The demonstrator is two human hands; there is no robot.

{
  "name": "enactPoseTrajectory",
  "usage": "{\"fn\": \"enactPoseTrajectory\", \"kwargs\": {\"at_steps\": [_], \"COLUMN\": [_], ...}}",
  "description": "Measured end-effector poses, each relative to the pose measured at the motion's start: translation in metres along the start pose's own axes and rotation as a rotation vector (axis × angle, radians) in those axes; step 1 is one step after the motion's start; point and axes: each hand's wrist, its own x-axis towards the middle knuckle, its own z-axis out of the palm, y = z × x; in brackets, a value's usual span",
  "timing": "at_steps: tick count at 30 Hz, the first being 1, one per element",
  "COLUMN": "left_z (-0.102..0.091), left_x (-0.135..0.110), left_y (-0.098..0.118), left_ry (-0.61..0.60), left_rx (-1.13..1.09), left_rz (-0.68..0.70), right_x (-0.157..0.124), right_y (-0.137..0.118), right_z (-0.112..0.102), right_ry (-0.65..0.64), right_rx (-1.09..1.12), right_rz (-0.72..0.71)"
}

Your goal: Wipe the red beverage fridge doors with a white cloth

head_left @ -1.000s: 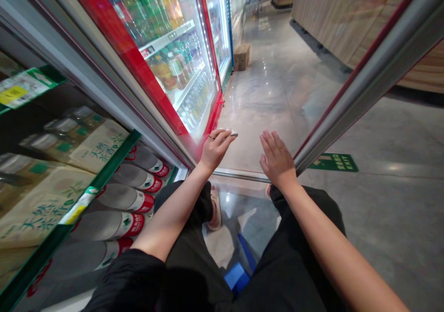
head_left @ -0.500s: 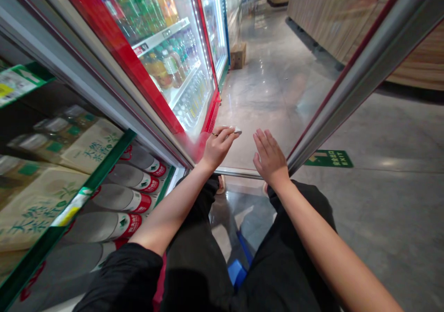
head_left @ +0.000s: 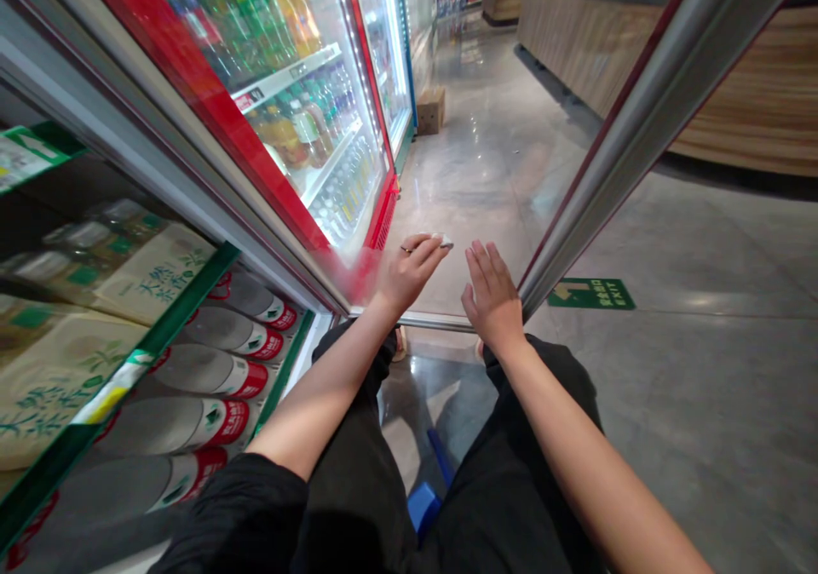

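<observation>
White scrap (head_left: 446, 240), material unclear, pokes out at the left hand's (head_left: 414, 269) fingertips, 2 o'clock from its knuckles, pinched between thumb and fingers. Right hand (head_left: 493, 297), 4 o'clock from scrap: flat, fingers straight and close together, thumb apart, gripping nothing, contact with glass door (head_left: 610, 161) can't be told. Further out from left hand, red fridge frame (head_left: 221, 114) at 10 o'clock, red-labelled bottles (head_left: 210, 421) at 8.
</observation>
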Motion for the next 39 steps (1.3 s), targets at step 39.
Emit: {"fn": "enactPoseTrajectory", "kwargs": {"at_steps": [39], "left_z": [0.018], "left_x": [0.051], "left_y": [0.057], "left_ry": [0.034], "left_rx": [0.106], "left_rz": [0.156], "right_x": [-0.006], "right_y": [0.044], "right_z": [-0.045], "right_ry": [0.232], "right_rx": [-0.054], "right_rz": [0.089]}}
